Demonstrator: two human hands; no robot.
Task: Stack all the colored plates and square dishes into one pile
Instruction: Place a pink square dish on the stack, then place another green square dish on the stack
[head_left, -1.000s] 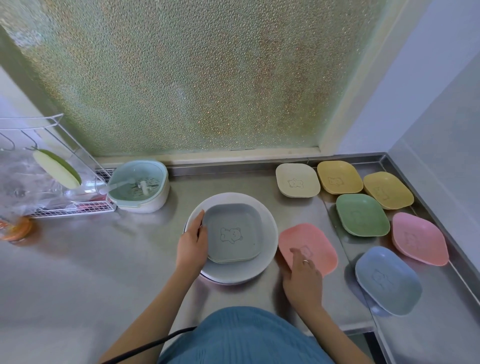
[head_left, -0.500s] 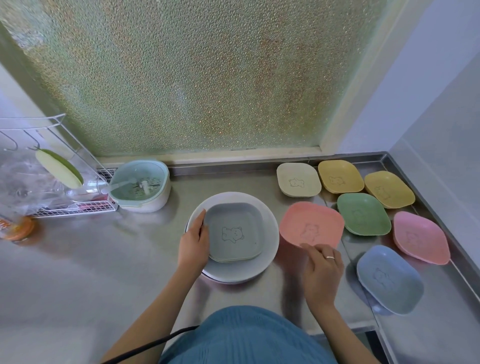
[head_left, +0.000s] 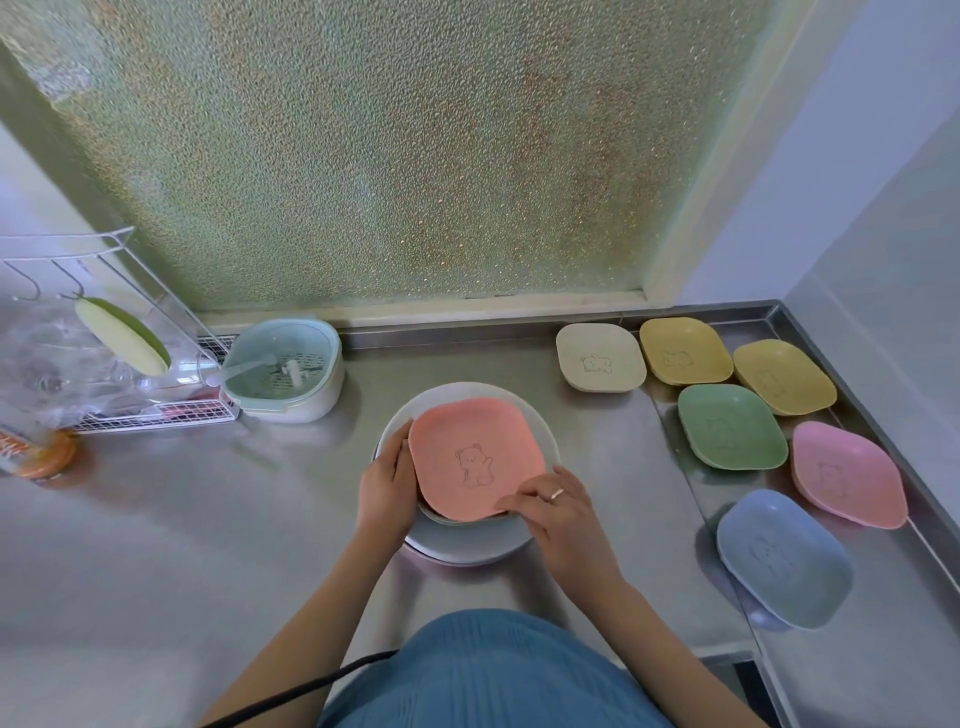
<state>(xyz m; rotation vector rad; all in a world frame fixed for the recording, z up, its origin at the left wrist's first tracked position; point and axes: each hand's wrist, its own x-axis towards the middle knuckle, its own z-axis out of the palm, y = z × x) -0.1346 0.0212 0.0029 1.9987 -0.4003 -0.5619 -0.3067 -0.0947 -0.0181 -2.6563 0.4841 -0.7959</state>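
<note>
Salmon dish (head_left: 475, 457) on pale grey plate (head_left: 540, 415) (bear outline on each dish); others: cream (head_left: 600, 364), two yellow (head_left: 684, 351) (head_left: 784, 376), green (head_left: 731, 427), pink (head_left: 847, 474), blue (head_left: 783, 558).

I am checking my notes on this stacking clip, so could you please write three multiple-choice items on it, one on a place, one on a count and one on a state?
1. Where is the salmon dish?
A. on the pile
B. in the wire rack
C. beside the blue dish

2. How many square dishes lie apart from the pile?
A. three
B. six
C. nine

3. What is the right hand doing?
A. hanging idle
B. holding the salmon dish's rim
C. lifting the green dish

Key: 1 A, it sits over the round plate; 2 B, six lie at right; 3 B, fingers lie on its near corner.
</note>
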